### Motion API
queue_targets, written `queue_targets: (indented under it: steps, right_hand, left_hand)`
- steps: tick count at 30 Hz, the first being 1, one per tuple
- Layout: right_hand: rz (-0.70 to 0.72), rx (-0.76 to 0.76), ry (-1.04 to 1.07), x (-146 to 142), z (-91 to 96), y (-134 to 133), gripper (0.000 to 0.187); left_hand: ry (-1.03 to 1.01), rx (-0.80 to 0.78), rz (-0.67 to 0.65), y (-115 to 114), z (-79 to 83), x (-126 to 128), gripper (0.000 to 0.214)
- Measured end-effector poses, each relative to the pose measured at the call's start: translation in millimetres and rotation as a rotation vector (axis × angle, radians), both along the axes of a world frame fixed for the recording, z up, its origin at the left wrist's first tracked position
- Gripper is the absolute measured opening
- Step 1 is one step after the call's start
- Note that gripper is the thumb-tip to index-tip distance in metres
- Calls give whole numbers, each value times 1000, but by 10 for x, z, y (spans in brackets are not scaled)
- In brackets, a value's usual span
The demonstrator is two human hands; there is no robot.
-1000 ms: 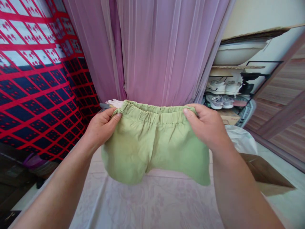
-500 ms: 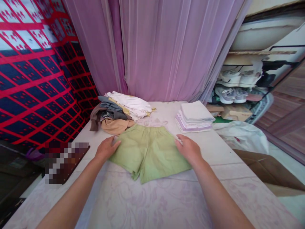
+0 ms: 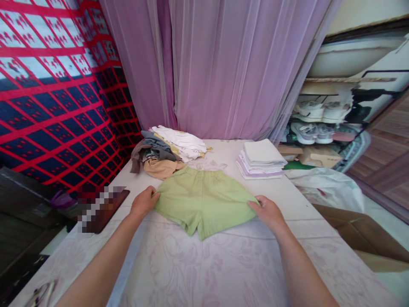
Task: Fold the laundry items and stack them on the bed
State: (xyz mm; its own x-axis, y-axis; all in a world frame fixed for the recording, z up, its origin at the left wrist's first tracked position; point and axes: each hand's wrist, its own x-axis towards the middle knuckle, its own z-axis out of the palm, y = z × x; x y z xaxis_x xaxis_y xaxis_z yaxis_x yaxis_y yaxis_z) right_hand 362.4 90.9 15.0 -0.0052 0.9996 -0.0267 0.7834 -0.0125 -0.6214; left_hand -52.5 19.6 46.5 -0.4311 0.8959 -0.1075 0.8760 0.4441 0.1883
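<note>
A pair of light green shorts [image 3: 204,198] lies spread on the table's pale floral cover [image 3: 217,273], its gathered waistband at the far side. My left hand [image 3: 144,202] pinches the left side edge of the shorts between thumb and fingers. On the opposite side, my right hand [image 3: 268,209] grips the outer edge of the right leg. Between the two hands the fabric is drawn out sideways, and the leg hems face me. Just behind the waistband sits a heap of crumpled clothes [image 3: 166,149], with a tan piece [image 3: 161,169] nearest the shorts.
Folded white and lilac cloths [image 3: 262,158] are stacked at the back right. A dark flat object [image 3: 108,213], partly blurred out, lies at the left edge. Purple curtains [image 3: 223,72] hang behind. Right of the table are a shoe rack [image 3: 319,132], a plastic bag [image 3: 329,187] and a cardboard box [image 3: 367,234].
Both hands have closed on the side edges of the shorts. My right hand has moved outward and nearer, stretching the right leg sideways. The view has shifted slightly left.
</note>
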Motion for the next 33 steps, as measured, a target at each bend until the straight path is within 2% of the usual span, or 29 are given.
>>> queue_targets:
  steps: [3,5,7,9,11,13,15,16,18,20,22,24,28,33]
  right_hand:
    - [-97,55,-42,116,-28,30,27]
    - [-120,100,-125,120,-37,-19,32]
    - [-102,258,-206,45,-26,-131,34]
    - [-27,492,-225,-108,9,-295,29]
    - [165,637,-152,-322,53,-488,24]
    - [440,619,-74,-562,80,-680,24]
    - [662,546,-54,-776,72,-840,18]
    - [714,504,-64,-860,55,-901,15]
    - [724,424,-98,-969,8,-978,26]
    - [667,367,-130,-1016,-41,-1007,41]
    - [611,345,-155,-1035,-79,-1010,48]
    - [575,360,-183,-1056,-103,-1004,46]
    - [552,457,-221,-1089,-124,-986,29]
    - [644,540,-160,-1008,-115,-985,22]
  left_hand:
    - [-26,62,19,-65,-35,-4,24]
    - [16,116,-10,-119,-65,19,35]
    - [114,230,-94,-199,-88,93,43]
    - [165,361,-259,-311,-95,235,40]
    - [106,415,-512,-442,-90,433,30]
    - [27,368,-789,-557,-86,641,23]
    - [-13,326,-926,-623,-99,811,25]
    - [-20,314,-954,-634,-115,872,28]
    - [-14,305,-965,-618,-161,945,33]
    - [4,298,-968,-577,-219,973,31]
    - [19,299,-975,-541,-276,987,27]
    - [19,321,-964,-523,-322,1002,24]
    - [-68,390,-885,-537,-353,1032,21]
    - [-222,433,-889,-597,-289,1017,25]
